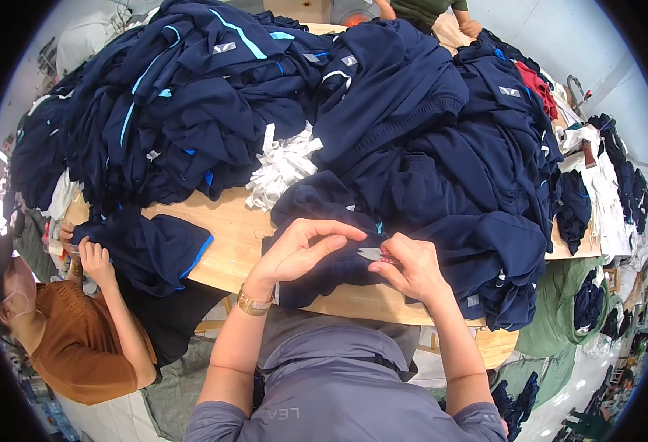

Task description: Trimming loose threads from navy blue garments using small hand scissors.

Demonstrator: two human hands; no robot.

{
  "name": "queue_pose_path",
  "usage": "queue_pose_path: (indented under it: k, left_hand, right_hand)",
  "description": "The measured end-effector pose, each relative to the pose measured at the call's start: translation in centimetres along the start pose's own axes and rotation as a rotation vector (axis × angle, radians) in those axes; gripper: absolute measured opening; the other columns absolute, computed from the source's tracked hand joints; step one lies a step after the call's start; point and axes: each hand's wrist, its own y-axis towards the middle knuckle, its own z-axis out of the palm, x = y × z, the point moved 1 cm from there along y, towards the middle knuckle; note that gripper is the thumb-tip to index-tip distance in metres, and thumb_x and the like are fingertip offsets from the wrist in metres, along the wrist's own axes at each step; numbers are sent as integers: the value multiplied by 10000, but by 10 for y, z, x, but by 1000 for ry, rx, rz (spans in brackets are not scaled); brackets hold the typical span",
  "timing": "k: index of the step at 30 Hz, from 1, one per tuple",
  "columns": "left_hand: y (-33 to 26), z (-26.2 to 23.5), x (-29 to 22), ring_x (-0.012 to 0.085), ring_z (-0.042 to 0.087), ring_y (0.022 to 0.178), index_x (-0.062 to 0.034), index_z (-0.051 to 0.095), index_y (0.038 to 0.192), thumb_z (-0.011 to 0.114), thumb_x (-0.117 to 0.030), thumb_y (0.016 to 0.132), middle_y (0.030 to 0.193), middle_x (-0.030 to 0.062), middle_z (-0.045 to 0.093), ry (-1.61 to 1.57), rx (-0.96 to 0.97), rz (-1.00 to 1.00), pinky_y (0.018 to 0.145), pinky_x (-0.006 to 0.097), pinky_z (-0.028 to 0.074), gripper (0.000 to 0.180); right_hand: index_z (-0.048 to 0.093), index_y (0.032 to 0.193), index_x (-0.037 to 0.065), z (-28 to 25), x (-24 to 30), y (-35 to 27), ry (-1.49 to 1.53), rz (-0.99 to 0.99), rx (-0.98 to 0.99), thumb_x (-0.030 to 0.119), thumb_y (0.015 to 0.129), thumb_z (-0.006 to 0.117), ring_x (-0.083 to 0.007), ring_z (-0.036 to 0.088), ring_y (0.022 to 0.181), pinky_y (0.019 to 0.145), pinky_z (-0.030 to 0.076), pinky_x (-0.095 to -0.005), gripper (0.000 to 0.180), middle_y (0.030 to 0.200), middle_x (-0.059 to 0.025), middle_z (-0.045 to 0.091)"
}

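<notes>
My right hand (414, 267) is closed around a small pair of thread snips (370, 253), whose pale blades point left toward my other hand. My left hand (305, 249), with a gold watch on the wrist, is held over the same garment. Its thumb and forefinger stretch to the right with a gap between them, and I see nothing in its fingers. Beneath both hands a navy garment (316, 276) lies crumpled at the table's near edge. A thread too fine to see cannot be ruled out.
Big heaps of navy garments (213, 96) with light blue trim cover the wooden table (228, 232). White strips (283, 166) lie bunched mid-table. At left, a co-worker in a brown top (88, 342) handles a navy piece (154, 250). Another person (423, 11) stands at the far side.
</notes>
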Motion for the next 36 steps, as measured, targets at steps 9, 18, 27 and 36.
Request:
queue_pose_path:
  k: [9,18,27,36]
  left_hand:
    - [1,4,-4,132,592,983,13,636,1068,523,-47,892,1035,79,657,-6,48,-5,878,268,449,217]
    - [0,1,-2,121,588,970,8,637,1071,528,-50,894,1017,71,662,48,-2,-20,867,262,450,216]
    - [3,4,14,95,543,987,-16,533,1220,626,-50,825,1127,59,597,7,-154,16,856,235,429,408]
    - [39,-69,-117,23,469,644,-48,523,1171,669,-39,809,856,-26,567,37,-979,625,580,168,433,391]
  right_hand:
    - [560,744,79,-8,7,4,-105,-94,21,390,751,690,-228,545,502,462,404,-314,337,651,-44,518]
    - [568,821,47,3,-2,-5,416,156,-121,305,796,687,-112,480,502,495,383,-228,285,663,2,534]
    - [626,916,2,30,13,3,337,247,-352,-64,762,624,-115,642,739,628,499,-246,167,848,-106,679]
    - [574,861,22,17,-15,-7,968,537,-681,174,944,524,6,283,414,388,194,-185,181,528,89,366]
